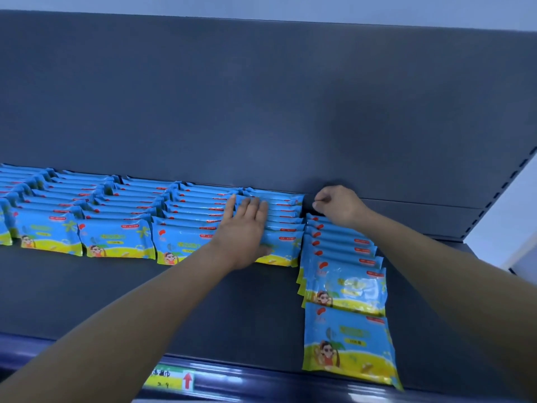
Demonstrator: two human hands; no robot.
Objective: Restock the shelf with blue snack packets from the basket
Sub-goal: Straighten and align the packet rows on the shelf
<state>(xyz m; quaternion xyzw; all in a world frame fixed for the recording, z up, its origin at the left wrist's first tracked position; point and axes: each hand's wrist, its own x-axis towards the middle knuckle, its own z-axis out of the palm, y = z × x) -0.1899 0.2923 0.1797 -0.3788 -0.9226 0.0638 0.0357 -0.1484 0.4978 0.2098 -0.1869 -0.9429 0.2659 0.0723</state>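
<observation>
Blue snack packets with yellow bottoms stand in several rows (116,216) along the back of a dark grey shelf (203,301). My left hand (245,228) lies flat with straight fingers on top of the fifth row (282,225). To its right a further row of packets (343,257) fans forward, and its front packet (347,344) lies flat near the shelf's front edge. My right hand (337,206) hovers with curled fingers at the back end of that row, by the rear panel; whether it pinches a packet edge is hidden. The basket is out of view.
The shelf's dark back panel (261,97) rises behind the rows. A slotted upright (499,193) bounds the shelf on the right. A yellow-green price label with a red arrow (174,379) sits on the front rail. Bare shelf surface lies in front of the left rows.
</observation>
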